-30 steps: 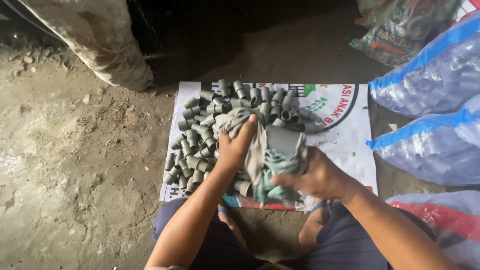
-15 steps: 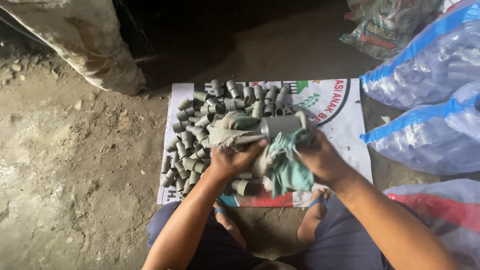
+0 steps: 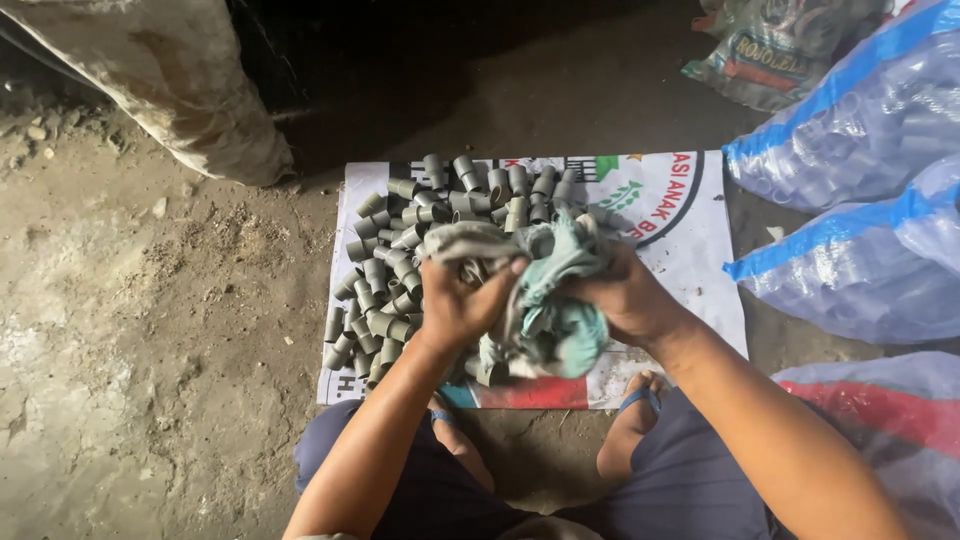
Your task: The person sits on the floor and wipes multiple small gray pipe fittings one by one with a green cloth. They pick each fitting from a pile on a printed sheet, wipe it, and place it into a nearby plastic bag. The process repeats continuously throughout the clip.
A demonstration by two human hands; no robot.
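Both hands meet over a heap of short grey pipe pieces spread on a white printed sheet. My left hand grips one end of a grey-green rag. My right hand is closed around the other part of the same rag, bunched up between the two hands. Whether a pipe piece is wrapped inside the rag cannot be told.
Clear plastic sacks with blue bands lie at the right. A dirty pale sack stands at the upper left. Bare earth floor spreads to the left. My feet in blue sandals rest at the sheet's near edge.
A grey pipe piece seen with the rag half a second ago is no longer visible. The hands have drawn closer together, and the rag is more bunched between them.
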